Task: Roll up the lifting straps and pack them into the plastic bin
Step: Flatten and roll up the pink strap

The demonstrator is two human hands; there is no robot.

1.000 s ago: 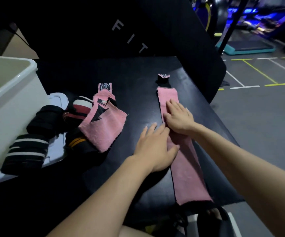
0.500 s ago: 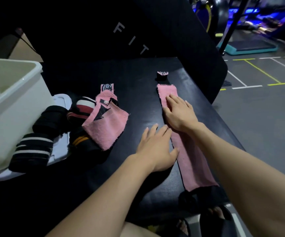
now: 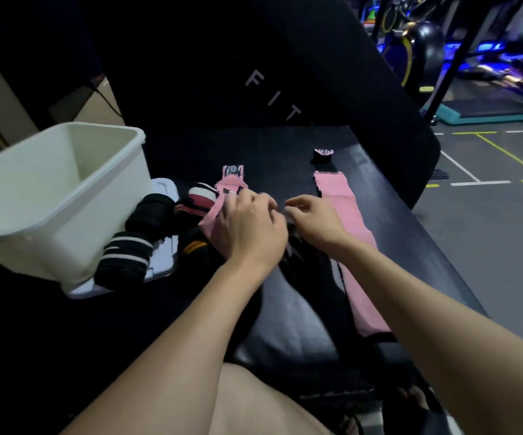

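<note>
pink strap point(image 3: 337, 196) flat on bench, left hand point(image 3: 247, 229) on folded strap point(image 3: 214, 211), fingers' grip unclear, bin point(image 3: 75, 196) beside

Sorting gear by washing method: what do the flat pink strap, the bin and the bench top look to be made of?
Pink strap: woven fabric, probably cotton; matte, with frayed edges. Bin: off-white moulded plastic, smooth and slightly glossy, with a rolled rim. Bench top: black padding, likely vinyl or leather-like; soft sheen and dimpled creases near the front.
</note>
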